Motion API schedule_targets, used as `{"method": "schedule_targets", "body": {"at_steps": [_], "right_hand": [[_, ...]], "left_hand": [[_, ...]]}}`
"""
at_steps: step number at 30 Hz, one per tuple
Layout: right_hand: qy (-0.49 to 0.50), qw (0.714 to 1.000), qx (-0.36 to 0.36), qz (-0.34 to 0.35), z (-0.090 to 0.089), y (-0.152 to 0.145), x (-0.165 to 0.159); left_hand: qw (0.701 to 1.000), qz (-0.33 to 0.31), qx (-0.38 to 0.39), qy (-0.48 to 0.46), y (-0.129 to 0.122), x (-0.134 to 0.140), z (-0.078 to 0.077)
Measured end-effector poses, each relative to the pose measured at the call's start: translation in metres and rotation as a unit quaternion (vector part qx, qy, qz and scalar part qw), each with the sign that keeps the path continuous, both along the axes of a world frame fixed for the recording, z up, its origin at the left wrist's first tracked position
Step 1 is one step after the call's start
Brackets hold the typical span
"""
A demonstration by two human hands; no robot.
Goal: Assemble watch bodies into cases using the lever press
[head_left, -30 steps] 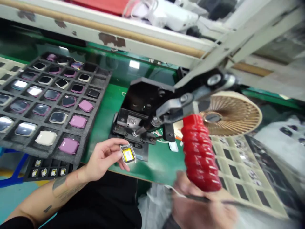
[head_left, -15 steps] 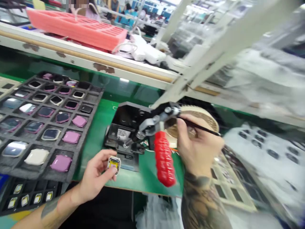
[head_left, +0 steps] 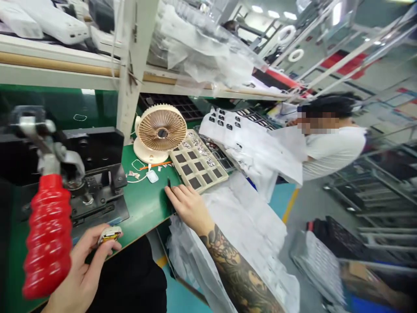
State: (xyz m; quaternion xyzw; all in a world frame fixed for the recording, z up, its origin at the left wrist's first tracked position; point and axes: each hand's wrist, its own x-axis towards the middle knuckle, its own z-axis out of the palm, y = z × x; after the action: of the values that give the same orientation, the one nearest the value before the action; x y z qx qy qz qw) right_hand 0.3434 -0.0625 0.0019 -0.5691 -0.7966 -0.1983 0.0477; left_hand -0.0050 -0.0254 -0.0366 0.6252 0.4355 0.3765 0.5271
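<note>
At the lower left, my left hand (head_left: 87,261) pinches a small pale smartwatch case (head_left: 110,234) between thumb and fingers. The case is tilted, and something yellow shows inside. Beside this hand rises the red ribbed handle (head_left: 48,234) of a black toggle-clamp fixture (head_left: 97,182). My right hand (head_left: 189,206) is low over the green tabletop near its front edge, fingers close together. A thin black tool (head_left: 168,183), perhaps tweezers, pokes out at the fingertips; most of it is hidden by the hand.
A cream desk fan (head_left: 162,130) stands behind a beige compartment tray (head_left: 199,167). Orange and white scraps lie near its base. White sheeting (head_left: 247,217) hangs over the right side. A shelf post (head_left: 132,65) rises behind the fixture. Another person (head_left: 335,143) is at the right.
My view has swung right. My right hand has moved from beside the clamp, down and right to the tabletop near the beige tray, with the thin black tool. My left hand keeps the watch case.
</note>
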Motion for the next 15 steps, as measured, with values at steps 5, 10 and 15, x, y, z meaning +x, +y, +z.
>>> {"method": "schedule_targets", "body": {"at_steps": [5,10,15], "right_hand": [[0.092,0.992,-0.015,-0.086,-0.002,0.008,0.034],[0.144,0.958,0.015,-0.247,0.023,0.075,0.12],[0.12,0.95,-0.081,-0.275,0.037,0.153,0.172]], "left_hand": [[0.998,-0.031,0.056,0.014,0.004,0.003,-0.01],[0.991,-0.06,0.109,0.043,0.007,-0.006,-0.019],[0.993,-0.06,0.096,0.032,0.009,0.003,-0.013]]}}
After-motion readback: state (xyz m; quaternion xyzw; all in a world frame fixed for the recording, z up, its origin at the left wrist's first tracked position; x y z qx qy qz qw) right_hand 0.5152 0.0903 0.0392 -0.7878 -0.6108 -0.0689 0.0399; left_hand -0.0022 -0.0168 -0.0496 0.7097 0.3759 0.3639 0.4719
